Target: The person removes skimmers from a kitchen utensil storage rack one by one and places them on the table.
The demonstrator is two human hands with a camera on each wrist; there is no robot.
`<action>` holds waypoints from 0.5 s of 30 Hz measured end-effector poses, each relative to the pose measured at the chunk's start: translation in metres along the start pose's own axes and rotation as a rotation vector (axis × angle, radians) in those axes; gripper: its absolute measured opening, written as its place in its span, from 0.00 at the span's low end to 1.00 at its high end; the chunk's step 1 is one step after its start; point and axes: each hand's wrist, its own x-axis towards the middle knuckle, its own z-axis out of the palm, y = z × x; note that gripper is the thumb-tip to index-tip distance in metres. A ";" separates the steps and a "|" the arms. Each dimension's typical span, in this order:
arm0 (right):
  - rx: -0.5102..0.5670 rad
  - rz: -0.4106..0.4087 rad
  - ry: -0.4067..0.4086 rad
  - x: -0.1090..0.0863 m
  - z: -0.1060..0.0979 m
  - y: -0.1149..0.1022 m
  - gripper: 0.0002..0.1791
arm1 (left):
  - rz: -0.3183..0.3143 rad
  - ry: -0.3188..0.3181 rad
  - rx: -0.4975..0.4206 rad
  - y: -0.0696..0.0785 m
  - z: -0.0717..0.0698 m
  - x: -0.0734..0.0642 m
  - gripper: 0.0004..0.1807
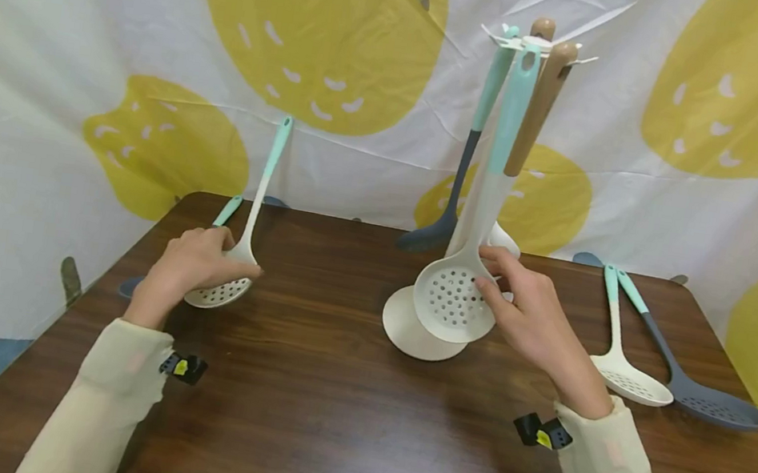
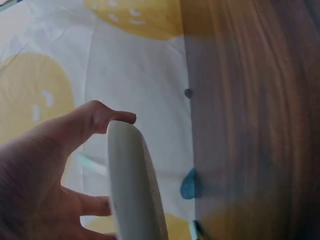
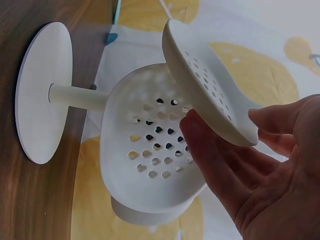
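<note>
White slotted spoon (image 1: 454, 304), near side of stand (image 1: 402, 327), is pinched by R hand (image 1: 532, 310); 2nd slotted spoon (image 1: 243, 251), on L, is gripped by L hand (image 1: 193, 263). Rims shd be held lightly, stand unjostled.

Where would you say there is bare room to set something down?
The widest bare patch is the front of the table, between the sleeves; another, between the skimmer in the left hand and the stand. Crowded: around the stand, with hanging utensils and the right hand, and far right, where two slotted utensils lie.
</note>
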 end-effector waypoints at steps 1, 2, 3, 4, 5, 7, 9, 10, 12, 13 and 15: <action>0.001 0.001 0.000 0.000 0.000 0.000 0.19 | -0.013 -0.021 0.005 0.000 0.001 0.001 0.46; 0.003 0.002 0.001 0.000 0.000 -0.001 0.19 | -0.023 -0.042 0.012 -0.001 0.003 0.001 0.47; 0.007 0.007 0.000 0.000 0.000 -0.001 0.19 | -0.030 -0.061 0.023 -0.001 0.004 0.002 0.47; 0.011 0.010 -0.001 0.000 -0.001 -0.001 0.19 | -0.039 -0.077 0.032 -0.001 0.005 0.003 0.47; 0.017 0.015 -0.001 0.000 -0.001 -0.001 0.19 | -0.046 -0.090 0.039 -0.001 0.007 0.003 0.48; 0.028 0.020 -0.004 -0.001 -0.001 -0.002 0.19 | -0.048 -0.105 0.060 -0.001 0.010 0.005 0.48; 0.036 0.023 -0.005 -0.001 -0.001 -0.002 0.18 | -0.045 -0.097 0.084 -0.002 0.013 0.006 0.48; 0.036 0.020 -0.005 -0.001 -0.002 -0.002 0.18 | -0.048 -0.087 0.093 -0.002 0.014 0.007 0.47; 0.033 0.013 0.000 -0.002 -0.002 -0.002 0.18 | -0.049 -0.065 0.103 -0.003 0.016 0.007 0.46; 0.030 0.006 0.005 -0.002 -0.002 -0.002 0.18 | -0.053 -0.055 0.102 -0.003 0.018 0.007 0.45; 0.020 -0.008 0.018 -0.002 -0.001 -0.001 0.17 | -0.063 -0.048 0.094 -0.003 0.019 0.007 0.44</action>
